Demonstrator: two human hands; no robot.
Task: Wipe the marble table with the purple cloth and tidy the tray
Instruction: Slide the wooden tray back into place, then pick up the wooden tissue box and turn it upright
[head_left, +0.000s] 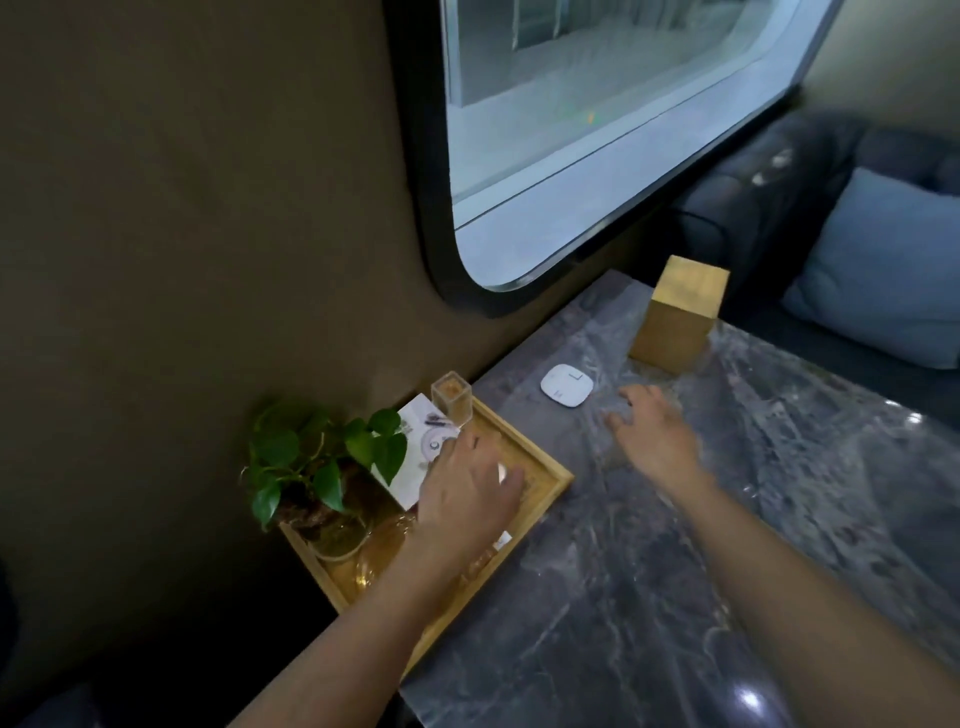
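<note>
A wooden tray (558, 475) lies at the left edge of the grey marble table (675, 571). In it stand a leafy plant in a glass jar (311, 467), a small clear box (452, 397) and a white card (421, 431). My left hand (467, 488) is over the tray's middle, fingers bent, with something small and white at the fingertips; I cannot tell if it is gripped. My right hand (654, 431) hovers flat over the marble, fingers spread, holding nothing. No purple cloth is in view.
A white square device (566, 387) lies on the marble beyond my right hand. A wooden box (675, 317) stands at the table's far edge. A dark sofa with a blue cushion (878, 270) is to the right. A wall and window run along the left.
</note>
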